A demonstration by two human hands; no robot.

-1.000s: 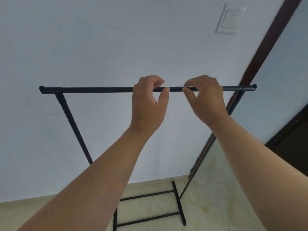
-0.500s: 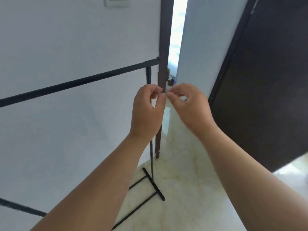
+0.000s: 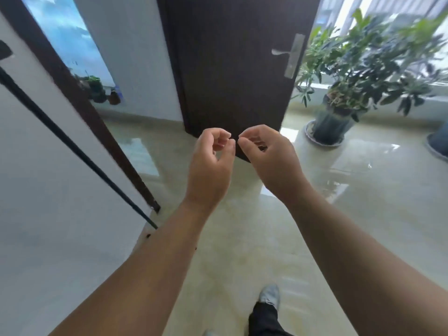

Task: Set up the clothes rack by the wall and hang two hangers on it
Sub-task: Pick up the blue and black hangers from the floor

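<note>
My left hand and right hand hang loosely curled before me, side by side, fingertips near but apart, holding nothing. The thin black metal clothes rack stands at the far left against the white wall; one slanting tube and an end cap show, the rest is out of frame. Placement by the wall appears done. Zero hangers are visible, so I judge both remain to be fetched and hung. Also visible: one dark brown door, two large potted plants, and some small pots, blurred, through the doorway.
</note>
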